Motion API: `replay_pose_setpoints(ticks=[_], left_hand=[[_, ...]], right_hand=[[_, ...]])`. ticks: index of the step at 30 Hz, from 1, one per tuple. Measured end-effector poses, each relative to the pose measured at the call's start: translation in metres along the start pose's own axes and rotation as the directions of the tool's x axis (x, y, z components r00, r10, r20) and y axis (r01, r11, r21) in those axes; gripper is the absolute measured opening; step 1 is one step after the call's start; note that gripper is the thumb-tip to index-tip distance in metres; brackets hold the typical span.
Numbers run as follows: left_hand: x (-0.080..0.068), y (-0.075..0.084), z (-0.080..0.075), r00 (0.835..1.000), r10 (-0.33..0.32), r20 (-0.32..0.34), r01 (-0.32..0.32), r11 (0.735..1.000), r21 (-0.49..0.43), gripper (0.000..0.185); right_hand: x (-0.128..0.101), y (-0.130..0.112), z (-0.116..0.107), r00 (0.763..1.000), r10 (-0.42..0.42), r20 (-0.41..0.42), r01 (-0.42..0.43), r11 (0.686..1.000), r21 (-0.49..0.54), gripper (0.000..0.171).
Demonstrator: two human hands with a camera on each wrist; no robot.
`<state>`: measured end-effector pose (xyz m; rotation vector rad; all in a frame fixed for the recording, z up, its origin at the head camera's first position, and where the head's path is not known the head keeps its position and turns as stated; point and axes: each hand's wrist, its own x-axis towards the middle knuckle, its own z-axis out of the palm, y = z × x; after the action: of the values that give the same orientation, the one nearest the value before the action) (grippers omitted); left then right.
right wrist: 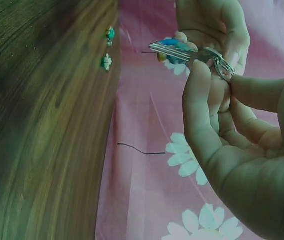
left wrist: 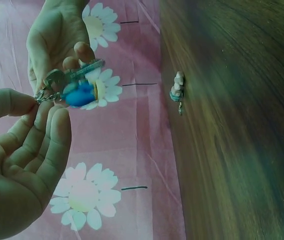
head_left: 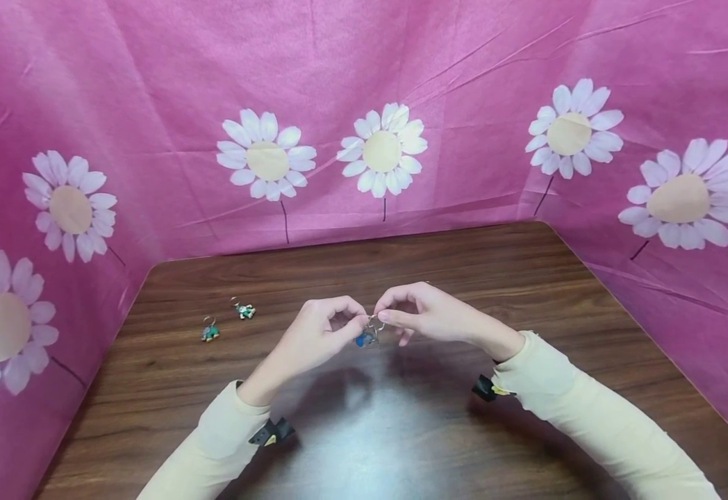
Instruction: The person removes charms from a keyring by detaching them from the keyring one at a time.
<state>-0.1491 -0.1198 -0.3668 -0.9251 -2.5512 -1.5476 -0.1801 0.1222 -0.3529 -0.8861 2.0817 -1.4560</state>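
Observation:
Above the middle of the table, my left hand (head_left: 317, 337) and right hand (head_left: 433, 314) meet at a keychain. Thumb and fingers of the left hand pinch its small chain (left wrist: 42, 98). The right hand pinches the metal split ring (right wrist: 223, 65), its thumb pressed against the ring's edge. From the ring hangs a metal key (right wrist: 174, 52) with a grooved blade. Beside the key dangles a blue charm (left wrist: 79, 95) with a bit of yellow; its exact shape is blurred. Fingertips partly hide where ring and chain join.
Two green figure keychains, one nearer (head_left: 210, 332) and one farther (head_left: 244, 310), lie on the left of the brown wooden table (head_left: 170, 410). A pale figure keychain (left wrist: 177, 90) shows on the table in the left wrist view. Pink daisy-printed cloth (head_left: 464, 76) hangs around the table.

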Motion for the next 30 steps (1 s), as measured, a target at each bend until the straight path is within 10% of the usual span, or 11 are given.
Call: replay_pose_setpoints(ticks=[20,30], left_hand=[[0.0003,0.0003,-0.0003,0.998,0.062,-0.001,-0.062,0.998,0.013,0.007],[-0.0013,0.0001,-0.0005,1.0,0.026,-0.012,-0.025,1.0,0.006,0.008]], right_hand=[[0.0029,0.005,0.0088,0.977,0.137,-0.165,-0.08,0.947,0.311,0.02],[0.0019,0.006,0.0095,0.98,0.119,-0.161,-0.067,0.952,0.298,0.023]])
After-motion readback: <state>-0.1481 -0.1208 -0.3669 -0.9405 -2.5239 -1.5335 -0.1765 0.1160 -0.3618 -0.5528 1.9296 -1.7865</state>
